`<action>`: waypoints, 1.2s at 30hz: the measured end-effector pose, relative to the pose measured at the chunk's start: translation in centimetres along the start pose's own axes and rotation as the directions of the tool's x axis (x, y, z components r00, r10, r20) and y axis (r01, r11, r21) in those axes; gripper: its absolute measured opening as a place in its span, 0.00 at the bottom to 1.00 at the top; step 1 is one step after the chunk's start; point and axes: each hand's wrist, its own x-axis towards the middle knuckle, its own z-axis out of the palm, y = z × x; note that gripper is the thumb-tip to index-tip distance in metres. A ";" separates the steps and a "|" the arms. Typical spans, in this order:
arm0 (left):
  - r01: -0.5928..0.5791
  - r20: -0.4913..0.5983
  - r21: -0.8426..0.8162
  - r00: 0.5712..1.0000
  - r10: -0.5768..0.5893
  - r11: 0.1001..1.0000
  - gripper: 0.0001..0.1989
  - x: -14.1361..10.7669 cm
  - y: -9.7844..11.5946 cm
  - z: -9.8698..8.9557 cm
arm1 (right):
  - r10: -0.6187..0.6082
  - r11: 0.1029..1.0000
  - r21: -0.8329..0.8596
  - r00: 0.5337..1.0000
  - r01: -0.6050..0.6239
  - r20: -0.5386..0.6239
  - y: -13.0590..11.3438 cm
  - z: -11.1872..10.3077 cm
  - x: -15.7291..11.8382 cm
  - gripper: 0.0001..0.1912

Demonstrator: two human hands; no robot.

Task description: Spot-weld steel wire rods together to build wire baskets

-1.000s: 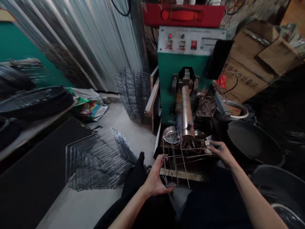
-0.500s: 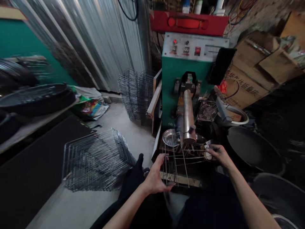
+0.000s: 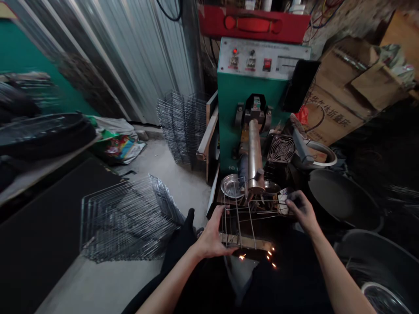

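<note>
**Hands at a green welding machine (image 3: 248, 100), seen from the wearer's head.** The wire rack (image 3: 237, 226), a frame of thin steel rods, is held just in front of the machine's base, directly below its thick metal electrode arm (image 3: 255, 157) and lying over a wooden strip (image 3: 247, 241). The left hand (image 3: 212, 233) holds the rack's near left corner, its grip closed with fingers curled around the rods. The right hand (image 3: 303, 211) sits at the rack's far right end, fingers (image 3: 291, 198) curved downward beside a small white object (image 3: 283, 203); whether that grip is pinching a rod cannot be told. Bright sparks (image 3: 258, 255) scatter just below the rack — the only flying matter in view.

Around the machine: a steel dish (image 3: 231, 185) lies behind the rack, a wire-guarded fan (image 3: 281, 148) stands to the right of the electrode arm, and a black wok (image 3: 340, 198) sits further right. To the left, a flat pile of wire racks (image 3: 127, 218) rests on the concrete floor (image 3: 170, 174), with an upright stack of racks (image 3: 181, 131) beside the machine — both well apart from the hands.
</note>
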 end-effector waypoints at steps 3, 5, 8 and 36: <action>-0.040 -0.026 -0.080 0.999 0.038 0.996 0.56 0.2 0.3 0.2 | -0.093 0.994 -0.055 0.995 0.095 0.025 0.5 0.3 -1.8 0.21; -0.046 -0.063 -0.115 0.997 0.039 0.992 0.55 0.2 0.6 0.4 | -0.111 0.990 -0.083 0.993 0.114 0.048 0.7 0.7 -2.3 0.24; -0.046 -0.095 -0.113 0.995 0.035 0.993 0.52 0.0 1.0 0.6 | -0.107 0.989 -0.095 0.994 0.110 0.034 -0.1 1.5 -1.9 0.26; -0.116 -0.157 -0.038 0.982 0.109 0.993 0.48 3.6 1.0 -0.7 | -0.139 0.987 -0.079 0.989 0.143 0.051 -1.4 3.7 3.4 0.27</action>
